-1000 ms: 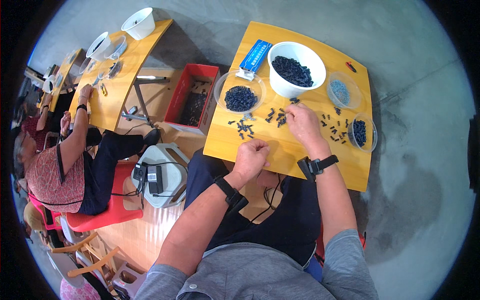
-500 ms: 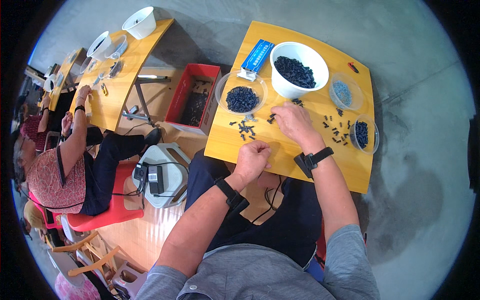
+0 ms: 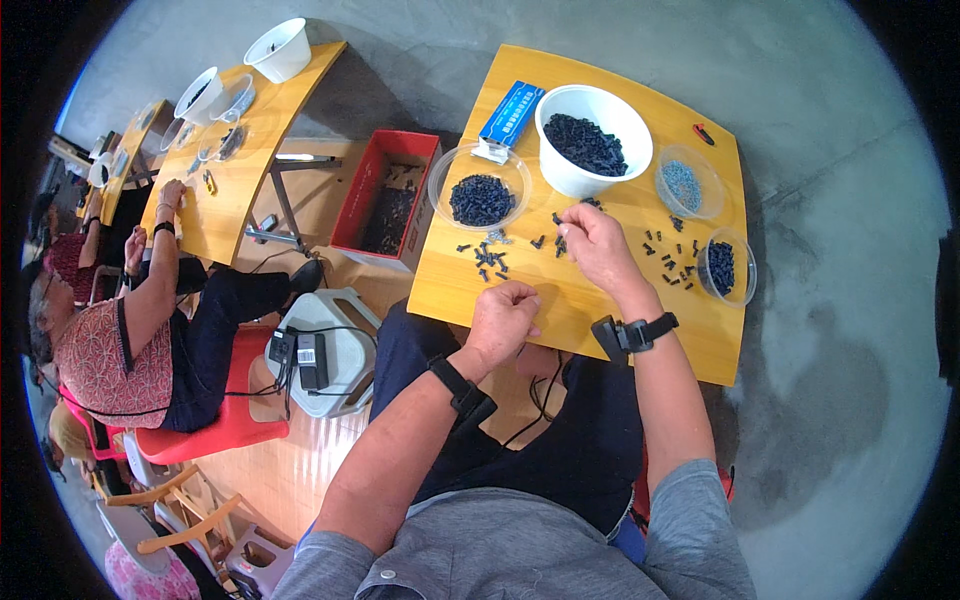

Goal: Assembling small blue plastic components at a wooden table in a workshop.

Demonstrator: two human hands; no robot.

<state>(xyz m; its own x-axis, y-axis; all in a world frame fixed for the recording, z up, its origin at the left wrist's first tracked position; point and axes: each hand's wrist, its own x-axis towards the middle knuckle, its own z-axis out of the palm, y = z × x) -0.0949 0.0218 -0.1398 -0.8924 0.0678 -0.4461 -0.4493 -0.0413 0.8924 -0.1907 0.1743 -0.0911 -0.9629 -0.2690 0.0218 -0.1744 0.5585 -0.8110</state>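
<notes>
My right hand [image 3: 598, 248] is over the middle of the yellow table [image 3: 600, 320], its thumb and forefinger pinched on a small black plastic part [image 3: 557, 218]. Other black parts lie beneath and beside those fingers, just in front of the white bucket [image 3: 566, 186] heaped with similar pieces. At the table's near edge rests my left hand [image 3: 502, 320], fingers curled together; what they hold, if anything, is hidden. Beyond it lie several loose black parts [image 3: 490, 262] and some small pale bits. Behind these stands a clear round tub [image 3: 438, 200] of black pieces.
On the right are a tub of small blue-grey pieces [image 3: 682, 187], a smaller tub of black parts [image 3: 722, 270] and scattered pieces. A blue box [image 3: 512, 112] and a red-handled tool [image 3: 704, 134] lie farther back. A red carton [image 3: 400, 150] stands left; a co-worker [image 3: 120, 340] sits beyond.
My right hand has shifted slightly right and its fingertips have lifted away from a black part, which now lies on the table. My left hand has stayed put.
</notes>
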